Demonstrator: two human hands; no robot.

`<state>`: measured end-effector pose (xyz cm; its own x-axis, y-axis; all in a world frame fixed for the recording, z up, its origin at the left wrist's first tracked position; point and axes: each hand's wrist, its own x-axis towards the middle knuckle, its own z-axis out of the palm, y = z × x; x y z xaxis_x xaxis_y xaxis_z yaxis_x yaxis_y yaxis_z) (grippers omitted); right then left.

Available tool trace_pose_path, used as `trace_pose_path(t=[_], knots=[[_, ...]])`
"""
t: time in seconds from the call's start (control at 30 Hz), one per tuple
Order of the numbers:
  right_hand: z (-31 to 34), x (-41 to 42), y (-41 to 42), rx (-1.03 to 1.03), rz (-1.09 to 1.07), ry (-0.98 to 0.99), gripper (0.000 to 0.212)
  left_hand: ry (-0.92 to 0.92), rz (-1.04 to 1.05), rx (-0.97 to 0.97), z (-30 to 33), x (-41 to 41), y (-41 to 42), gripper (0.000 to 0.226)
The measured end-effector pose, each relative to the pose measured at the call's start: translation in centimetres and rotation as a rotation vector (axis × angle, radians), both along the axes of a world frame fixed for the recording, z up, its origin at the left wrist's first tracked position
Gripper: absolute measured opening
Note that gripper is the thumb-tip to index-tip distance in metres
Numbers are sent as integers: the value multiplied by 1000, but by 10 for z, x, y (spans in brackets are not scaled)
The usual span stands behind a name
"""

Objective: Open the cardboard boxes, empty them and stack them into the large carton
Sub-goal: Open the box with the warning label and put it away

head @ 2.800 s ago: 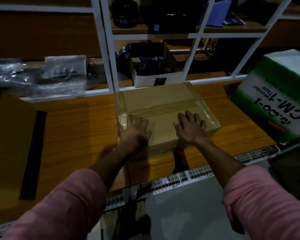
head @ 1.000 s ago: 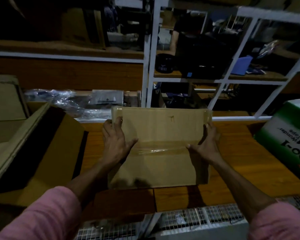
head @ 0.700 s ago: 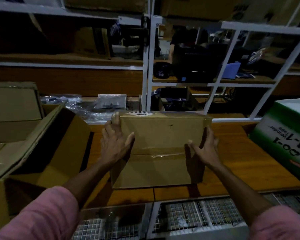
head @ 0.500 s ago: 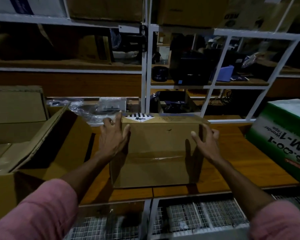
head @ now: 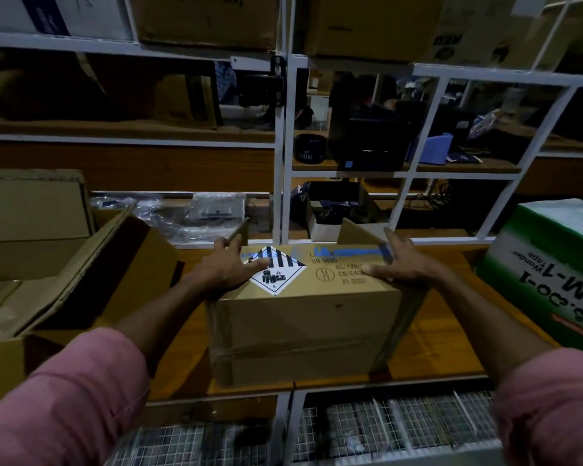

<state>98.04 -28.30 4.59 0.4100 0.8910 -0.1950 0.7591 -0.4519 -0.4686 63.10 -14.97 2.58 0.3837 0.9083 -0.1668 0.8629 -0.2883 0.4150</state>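
Observation:
A brown cardboard box (head: pixel 303 331) stands on the wooden table (head: pixel 445 331), with a taped seam across its near face and a hazard label on top. Two short flaps stick up at its far corners. My left hand (head: pixel 228 269) lies spread on the top left, thumb on the label, fingers reaching the far left flap. Over the top right edge rests my right hand (head: pixel 396 264), fingers straight toward the far right flap. The large open carton (head: pixel 91 290) sits at the left with a flap raised toward the box.
A green and white tape carton (head: pixel 546 274) stands at the right. White shelving (head: pixel 281 183) with boxes and dark items rises behind the table. Clear plastic bags (head: pixel 196 213) lie behind the open carton. Wire mesh (head: pixel 384 428) runs below the table's front edge.
The box was lifted from flat and turned, so the labelled face is now on top. My hands moved from its sides up to its far top corners.

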Motion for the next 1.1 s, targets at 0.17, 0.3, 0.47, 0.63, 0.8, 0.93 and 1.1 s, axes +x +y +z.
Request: trace_pose_path(t=[0.17,0.3,0.47,0.63,0.8,0.93,1.1], knots=[[14,4,11,-86,35,125,133,-28,-27,54,3,2,4,115],[12,-1,11,56,121,56,133,26,-30,145,14,-6,3,114],[-6,-13,8,167,85,78,125,-161,-9,323,8,-22,-3,90],[-89,-41,-6,149,-33,65,73,-146,8,274,-55,-30,-27,47],[-145,-61,-16,-130,9,-109,48,21,68,44,-125,-27,-42,48],[-150,-83,-7,-135,19,-368,41,111,53,130,-139,5,-35,79],[-169,-106,6,26,213,-514,47,171,112,-55,-150,45,-17,117]])
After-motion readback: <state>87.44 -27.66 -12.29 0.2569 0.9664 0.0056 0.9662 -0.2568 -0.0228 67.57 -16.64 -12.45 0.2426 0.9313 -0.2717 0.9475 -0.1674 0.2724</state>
